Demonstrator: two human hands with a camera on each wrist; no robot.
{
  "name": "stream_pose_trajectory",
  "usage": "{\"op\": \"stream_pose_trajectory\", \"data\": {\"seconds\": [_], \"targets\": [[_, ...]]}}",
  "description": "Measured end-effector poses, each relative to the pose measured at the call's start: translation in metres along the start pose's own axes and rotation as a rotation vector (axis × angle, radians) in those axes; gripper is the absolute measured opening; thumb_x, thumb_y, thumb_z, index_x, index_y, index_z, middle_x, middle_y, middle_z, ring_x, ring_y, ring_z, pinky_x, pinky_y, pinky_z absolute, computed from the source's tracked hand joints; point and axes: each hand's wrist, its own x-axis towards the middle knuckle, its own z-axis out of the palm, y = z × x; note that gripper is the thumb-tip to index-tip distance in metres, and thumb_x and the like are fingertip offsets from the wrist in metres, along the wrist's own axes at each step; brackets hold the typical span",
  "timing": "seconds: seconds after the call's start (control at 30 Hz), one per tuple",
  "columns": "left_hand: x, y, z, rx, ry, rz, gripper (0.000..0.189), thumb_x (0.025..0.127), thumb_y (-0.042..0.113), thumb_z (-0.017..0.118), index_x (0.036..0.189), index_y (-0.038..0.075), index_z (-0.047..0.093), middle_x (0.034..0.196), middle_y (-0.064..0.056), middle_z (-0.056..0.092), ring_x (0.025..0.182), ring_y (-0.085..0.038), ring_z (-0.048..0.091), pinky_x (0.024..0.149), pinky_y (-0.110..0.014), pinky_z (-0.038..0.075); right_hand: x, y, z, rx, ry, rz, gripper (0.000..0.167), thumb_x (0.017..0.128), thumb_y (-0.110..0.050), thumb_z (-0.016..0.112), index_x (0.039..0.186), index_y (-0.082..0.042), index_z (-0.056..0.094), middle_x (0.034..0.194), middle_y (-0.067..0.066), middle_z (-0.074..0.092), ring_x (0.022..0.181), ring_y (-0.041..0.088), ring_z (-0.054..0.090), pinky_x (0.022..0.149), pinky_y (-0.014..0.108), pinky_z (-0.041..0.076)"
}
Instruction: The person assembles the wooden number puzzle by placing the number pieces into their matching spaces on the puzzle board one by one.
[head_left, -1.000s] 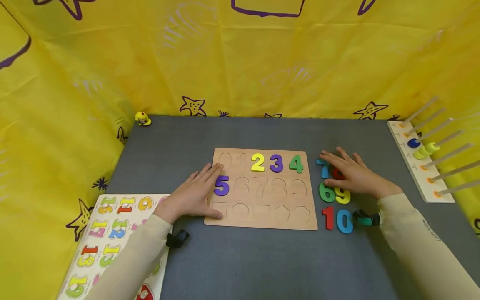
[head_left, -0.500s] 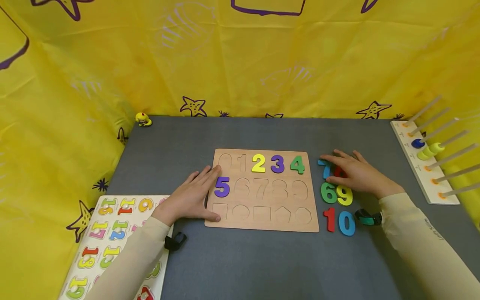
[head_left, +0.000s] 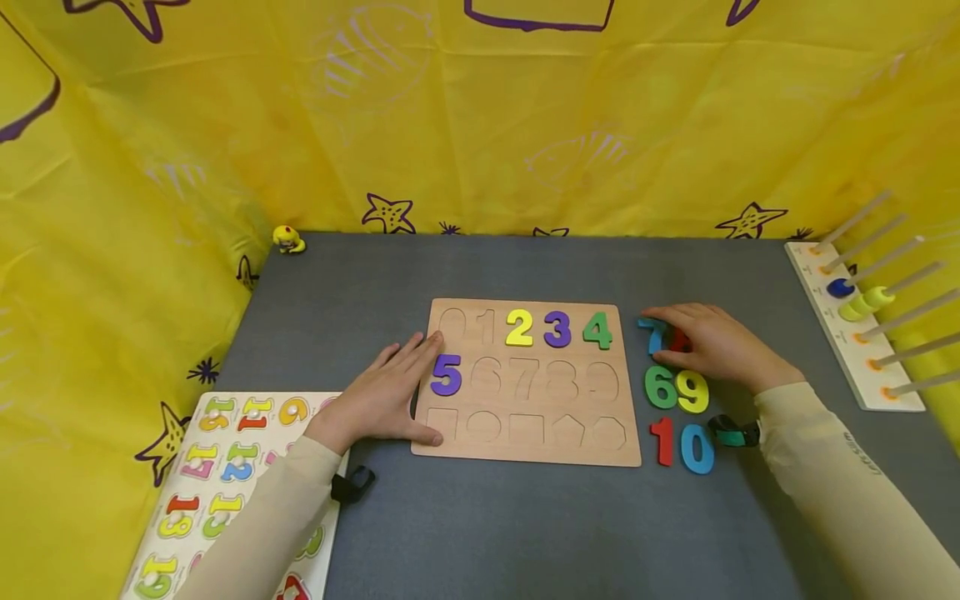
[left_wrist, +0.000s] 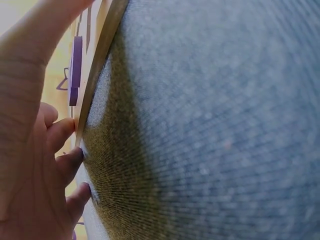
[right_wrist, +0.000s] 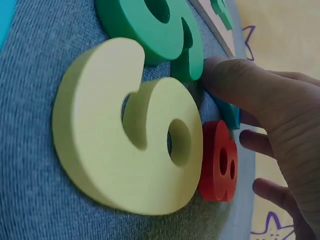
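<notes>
A wooden number board (head_left: 498,398) lies mid-table, with a yellow 2 (head_left: 520,340), purple 3 (head_left: 560,328), green 4 (head_left: 600,335) and purple 5 (head_left: 448,374) in it. My left hand (head_left: 378,400) rests along its left edge, fingers extended, thumb near the lower corner. Right of the board, my right hand (head_left: 712,346) pinches the blue 7 (head_left: 655,337) between thumb and fingers. Under that hand the red 8 (right_wrist: 215,160) is partly hidden in the head view. Close by lie a green 6 (head_left: 652,387) and yellow 9 (right_wrist: 90,150).
A red 1 (head_left: 665,446) and blue 0 (head_left: 687,450) lie nearer the front. A white knobbed number puzzle (head_left: 247,479) sits at the left under the left forearm. A peg stand (head_left: 840,346) stands at the right edge, and a small yellow toy (head_left: 288,239) at the back left.
My right hand's fingers have drawn together and closed around the blue 7, from a spread pose above the pieces. The left hand stays at the board's edge.
</notes>
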Motion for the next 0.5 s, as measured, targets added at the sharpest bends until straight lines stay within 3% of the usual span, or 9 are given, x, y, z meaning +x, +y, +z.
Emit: {"op": "stream_pose_trajectory", "data": {"seconds": [0.23, 0.33, 0.5], "targets": [[0.002, 0.000, 0.000, 0.008, 0.002, 0.010, 0.137, 0.068, 0.077, 0.077, 0.164, 0.010, 0.007, 0.170, -0.004, 0.004, 0.155, -0.027, 0.004, 0.122, -0.053, 0.009, 0.001, -0.015, -0.004, 0.015, 0.059, 0.049, 0.067, 0.086, -0.035, 0.083, 0.141, -0.008, 0.056, 0.131, 0.017, 0.062, 0.119, 0.039, 0.055, 0.103, 0.064, 0.037], [0.001, 0.000, 0.001, 0.017, 0.001, 0.009, 0.137, 0.067, 0.078, 0.076, 0.164, 0.010, 0.007, 0.170, -0.004, 0.004, 0.155, -0.027, 0.003, 0.122, -0.054, 0.009, 0.005, -0.039, -0.004, 0.037, 0.100, 0.051, 0.067, 0.084, -0.032, 0.085, 0.140, -0.006, 0.057, 0.134, 0.017, 0.061, 0.121, 0.039, 0.054, 0.103, 0.063, 0.040], [-0.001, -0.001, 0.002, 0.014, 0.005, 0.003, 0.137, 0.067, 0.078, 0.076, 0.164, 0.010, 0.008, 0.170, -0.005, 0.004, 0.155, -0.027, 0.004, 0.122, -0.054, 0.008, 0.017, -0.091, 0.004, 0.041, 0.109, -0.041, 0.067, 0.084, -0.036, 0.084, 0.137, -0.006, 0.056, 0.127, 0.013, 0.063, 0.114, 0.036, 0.058, 0.094, 0.056, 0.050]]}}
